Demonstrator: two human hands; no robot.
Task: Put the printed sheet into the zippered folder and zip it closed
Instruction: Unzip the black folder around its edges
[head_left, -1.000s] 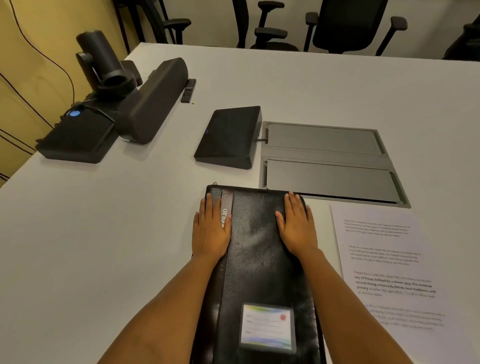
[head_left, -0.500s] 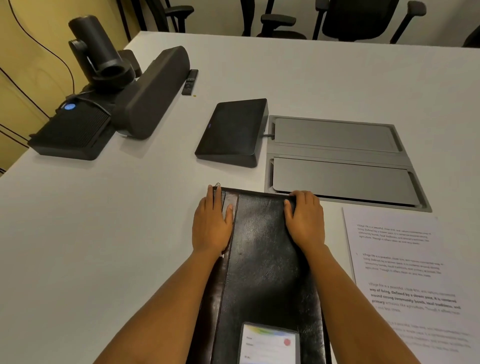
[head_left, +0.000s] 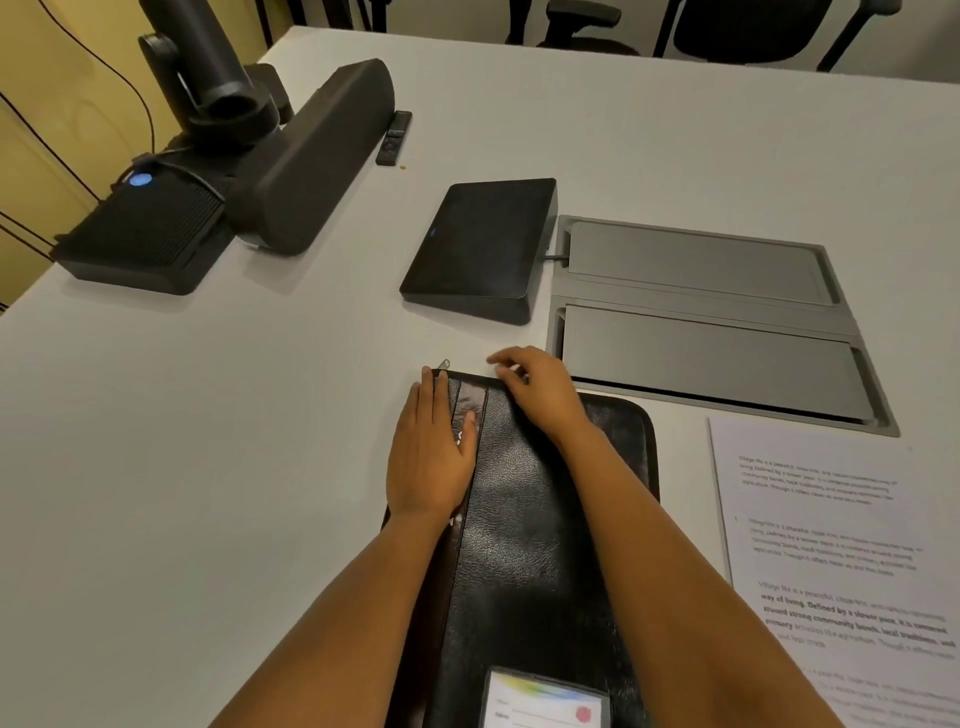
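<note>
A black leather zippered folder (head_left: 524, 545) lies shut on the white table in front of me, a card window at its near end. Its metal zipper pull (head_left: 443, 364) sticks out at the far left corner. My left hand (head_left: 430, 457) presses flat on the folder's left side, fingers straight. My right hand (head_left: 537, 384) hovers over the far edge with fingers loosely curled, holding nothing, a short way right of the pull. The printed sheet (head_left: 841, 566) lies flat on the table to the right of the folder.
A dark tablet (head_left: 480, 249) sits beyond the folder. A grey cable hatch (head_left: 701, 317) is set in the table at the far right. A speaker bar (head_left: 311, 156), camera and black box (head_left: 140, 234) stand at far left. Chairs line the far edge.
My right hand has lifted from the folder's right side and moved left along the far edge toward the zipper pull, fingers now curled. My left hand stays pressed flat.
</note>
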